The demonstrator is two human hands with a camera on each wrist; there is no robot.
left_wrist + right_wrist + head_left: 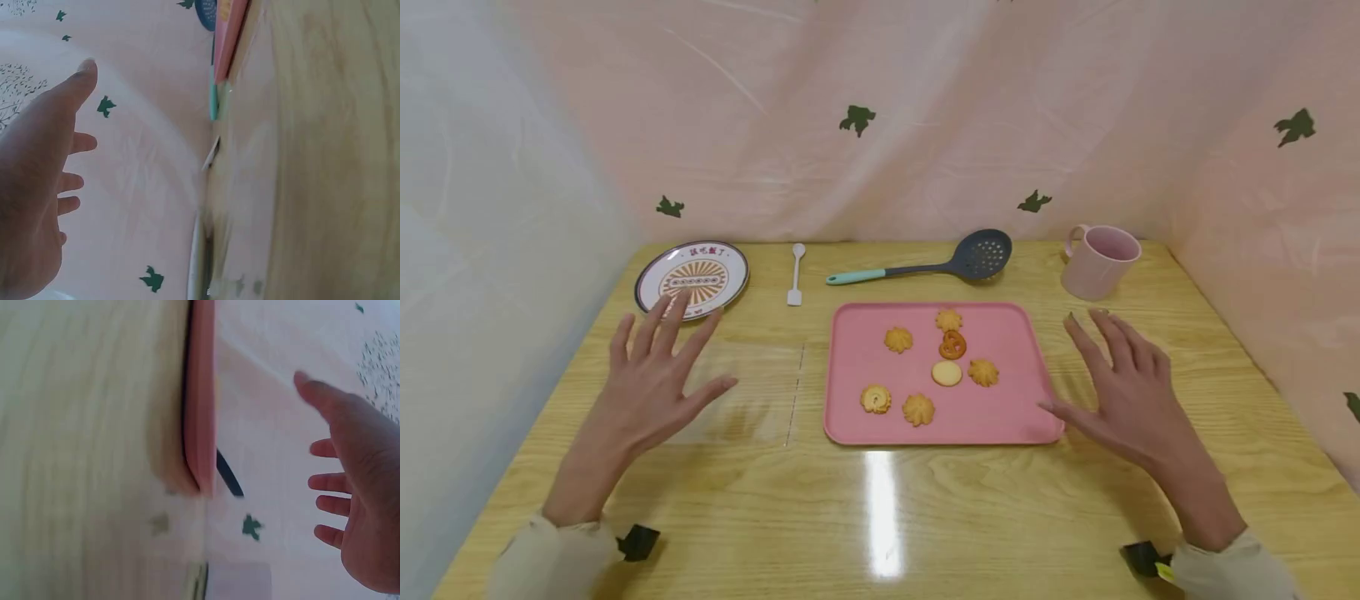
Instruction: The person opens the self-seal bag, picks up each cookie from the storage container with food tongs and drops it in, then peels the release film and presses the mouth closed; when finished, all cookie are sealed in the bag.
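Note:
My left hand (655, 379) hovers with spread fingers over the left of the table, near a clear flat plastic piece (748, 392) and the round plate (730, 287). It holds nothing. To the right, my right hand (1131, 396) is also spread, its thumb by the right edge of the pink tray (850, 367); whether they touch I cannot tell. On the tray lie several flower-shaped cookies (918, 409), a ring-like cookie (876, 398), a plain round biscuit (947, 372) and a pretzel (952, 344). In both wrist views, the left hand (37, 181) and right hand (369, 481) are empty.
Behind the tray lies a slotted skimmer (981, 254) with a mint handle. A small white spoon (796, 275) lies between it and the plate. At the back right stands a pink mug (1097, 265). Pale cloth (925, 167) encloses the table's back and sides.

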